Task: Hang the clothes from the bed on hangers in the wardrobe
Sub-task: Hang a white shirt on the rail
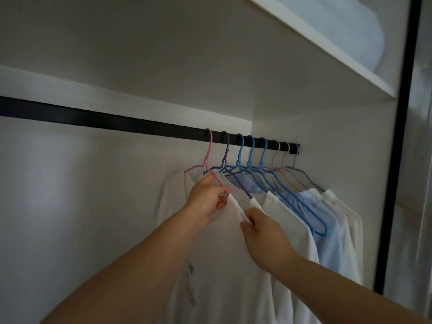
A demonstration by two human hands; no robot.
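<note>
A white shirt (224, 265) hangs on a pink hanger (208, 157), hooked leftmost of the row on the black wardrobe rail (117, 122). My left hand (207, 199) grips the pink hanger's right arm together with the shirt's collar. My right hand (261, 232) pinches the shirt's shoulder fabric a little lower and to the right. To the right, a purple hanger (225, 155), three blue hangers (251, 153) and several pale ones carry white and light blue clothes (327, 230).
A white shelf (327, 50) juts out above the rail, with folded pale bedding (346, 26) on it. The wardrobe's black door frame (395, 183) runs down the right side. The rail's left stretch carries no hangers.
</note>
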